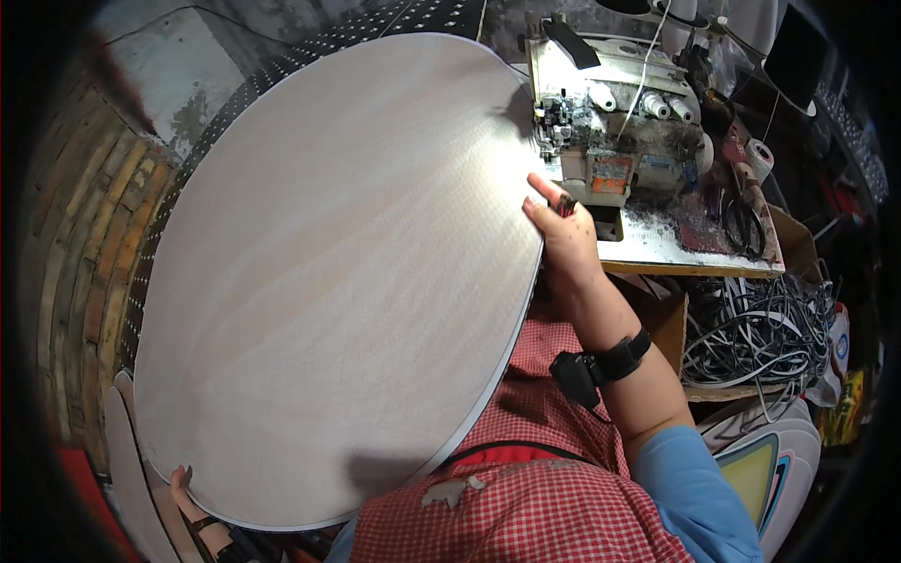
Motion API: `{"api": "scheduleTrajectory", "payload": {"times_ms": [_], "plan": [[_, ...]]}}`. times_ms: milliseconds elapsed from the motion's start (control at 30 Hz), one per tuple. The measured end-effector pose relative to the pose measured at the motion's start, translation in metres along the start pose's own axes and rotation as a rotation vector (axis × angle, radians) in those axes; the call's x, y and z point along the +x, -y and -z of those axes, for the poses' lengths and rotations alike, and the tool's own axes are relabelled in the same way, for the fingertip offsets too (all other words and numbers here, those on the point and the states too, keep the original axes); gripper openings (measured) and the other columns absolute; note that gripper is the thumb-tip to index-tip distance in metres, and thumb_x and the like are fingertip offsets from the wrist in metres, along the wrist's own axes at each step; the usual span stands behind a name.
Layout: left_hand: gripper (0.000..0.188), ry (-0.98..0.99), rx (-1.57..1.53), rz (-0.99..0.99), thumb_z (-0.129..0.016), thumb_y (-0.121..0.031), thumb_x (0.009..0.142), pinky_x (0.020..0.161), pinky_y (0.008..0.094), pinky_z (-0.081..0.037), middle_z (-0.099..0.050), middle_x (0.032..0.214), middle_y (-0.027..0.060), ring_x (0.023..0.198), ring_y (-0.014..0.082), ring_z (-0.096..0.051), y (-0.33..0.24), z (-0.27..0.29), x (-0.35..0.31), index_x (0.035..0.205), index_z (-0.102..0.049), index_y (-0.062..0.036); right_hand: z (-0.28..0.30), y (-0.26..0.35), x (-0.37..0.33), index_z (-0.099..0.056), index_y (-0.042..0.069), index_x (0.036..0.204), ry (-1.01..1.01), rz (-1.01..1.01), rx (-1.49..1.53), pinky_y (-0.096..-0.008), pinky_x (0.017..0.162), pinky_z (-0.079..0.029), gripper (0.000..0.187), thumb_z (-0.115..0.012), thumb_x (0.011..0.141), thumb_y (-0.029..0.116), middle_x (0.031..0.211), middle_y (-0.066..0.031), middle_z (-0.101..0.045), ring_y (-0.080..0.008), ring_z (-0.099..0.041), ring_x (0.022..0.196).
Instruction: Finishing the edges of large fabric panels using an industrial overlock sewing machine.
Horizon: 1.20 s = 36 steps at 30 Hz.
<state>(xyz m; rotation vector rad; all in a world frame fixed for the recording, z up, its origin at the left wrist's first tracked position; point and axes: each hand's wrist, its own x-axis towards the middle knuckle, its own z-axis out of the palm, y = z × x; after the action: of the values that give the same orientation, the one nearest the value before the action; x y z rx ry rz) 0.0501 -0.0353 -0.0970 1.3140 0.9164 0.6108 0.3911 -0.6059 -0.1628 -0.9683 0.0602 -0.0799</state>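
Right fingers (539, 182) touch the oval mat (328, 281) at right; left hand (181, 480), lower left.

Large oval mat (338, 291), pale beige-grey with soft diagonal streaks, thin whitish-blue edging around rim. Spread out whole, long axis slanting from lower left to upper right; right rim, brightly lit, just beside sewing machine (638, 131).

A large, pale, rounded mat (347, 281) reaches up to the sewing machine (648, 155) on the table (648, 251). The right hand (569, 235) touches the mat's right edge, close to the machine; the left hand (182, 480) is at its lower left rim. Scissors (735, 225) lie near the table's front right corner. Tangled cords (751, 328) sit below.
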Motion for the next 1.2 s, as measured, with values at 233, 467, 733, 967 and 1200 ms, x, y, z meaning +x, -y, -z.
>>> {"api": "scheduleTrajectory", "payload": {"times_ms": [233, 467, 733, 967, 1200], "plan": [[0.066, 0.048, -0.062, 0.008, -0.057, -0.032, 0.065, 0.084, 0.0394, -0.046, -0.054, 0.114, 0.0187, 0.102, 0.0328, -0.054, -0.001, -0.058, -0.027, 0.119, -0.047, 0.0042, 0.019, 0.001, 0.032, -0.053, -0.008, 0.116, -0.07, 0.221, -0.226, -0.0218, 0.073, -0.048, 0.039, -0.062, 0.081, 0.005, 0.094, -0.0094, -0.063, -0.01, -0.06, 0.078], [0.065, -0.003, -0.129, -0.001, -0.057, -0.029, 0.063, 0.083, 0.0403, -0.046, -0.054, 0.112, 0.0173, 0.099, 0.0302, -0.054, 0.007, -0.062, -0.037, 0.118, -0.048, 0.0033, 0.018, -0.017, -0.006, -0.053, -0.005, 0.118, -0.071, 0.536, -0.751, -0.0276, 0.084, -0.046, 0.047, -0.067, 0.077, 0.013, 0.107, -0.0209, -0.062, -0.0195, -0.061, 0.098], [0.062, 0.071, -0.224, 0.014, -0.055, -0.024, 0.063, 0.086, 0.0411, -0.045, -0.054, 0.114, 0.0157, 0.103, 0.0324, -0.052, 0.015, -0.052, -0.031, 0.119, -0.048, 0.0015, 0.008, -0.03, -0.071, -0.043, -0.001, 0.13, 0.016, 0.27, -0.606, -0.0283, 0.093, -0.042, 0.059, -0.068, 0.078, 0.007, 0.124, -0.0182, -0.053, -0.0198, -0.052, 0.113], [0.061, 0.088, -0.36, 0.004, -0.051, -0.014, 0.059, 0.095, 0.0424, -0.041, -0.054, 0.114, 0.0124, 0.106, 0.0314, -0.051, 0.046, -0.042, -0.022, 0.118, -0.048, 0.0007, 0.004, -0.027, -0.086, -0.042, -0.001, 0.131, 0.021, 0.244, -0.622, -0.0276, 0.092, -0.042, 0.059, -0.068, 0.078, 0.006, 0.123, -0.0173, -0.053, -0.018, -0.052, 0.11], [0.065, 0.069, -0.419, -0.067, -0.051, -0.004, 0.062, 0.1, 0.0421, -0.035, -0.05, 0.122, 0.0126, 0.113, 0.0308, -0.046, 0.074, -0.075, -0.064, 0.127, -0.04, 0.0005, 0.003, -0.029, -0.096, -0.041, 0.0, 0.132, 0.026, 0.214, -0.545, -0.0257, 0.087, -0.046, 0.059, -0.067, 0.079, 0.005, 0.12, -0.0161, -0.055, -0.0143, -0.054, 0.104]]}}
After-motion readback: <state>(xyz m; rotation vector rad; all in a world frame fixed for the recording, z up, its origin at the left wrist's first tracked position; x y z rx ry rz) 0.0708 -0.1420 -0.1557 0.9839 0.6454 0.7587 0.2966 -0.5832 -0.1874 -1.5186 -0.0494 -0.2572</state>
